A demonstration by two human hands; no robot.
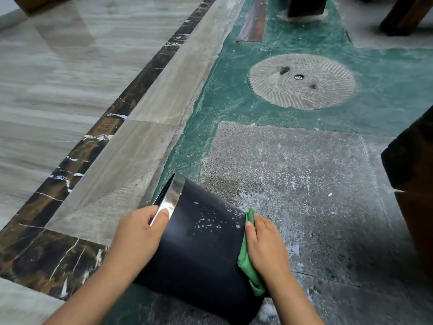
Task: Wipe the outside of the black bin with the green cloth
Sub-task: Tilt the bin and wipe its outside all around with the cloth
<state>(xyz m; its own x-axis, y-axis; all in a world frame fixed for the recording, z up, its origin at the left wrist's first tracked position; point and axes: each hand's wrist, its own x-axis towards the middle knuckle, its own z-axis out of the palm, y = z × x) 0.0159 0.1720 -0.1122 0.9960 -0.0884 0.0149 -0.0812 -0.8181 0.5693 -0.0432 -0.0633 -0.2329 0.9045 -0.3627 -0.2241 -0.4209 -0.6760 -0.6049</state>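
Observation:
The black bin (201, 252) lies tipped on its side on the floor, its shiny metal rim (172, 198) pointing up and left. White soap flecks dot its upper side. My left hand (138, 238) grips the rim, thumb over the metal band. My right hand (267, 245) presses the green cloth (248, 268) flat against the bin's base end, on the right. Most of the cloth is hidden under my palm.
The bin rests on a rough grey stone slab (304, 184) set in green-painted floor. A round carved millstone (302, 80) lies ahead. Polished grey tiles with a dark marble strip (77, 160) run on the left. Dark wooden furniture (412, 174) stands close on the right.

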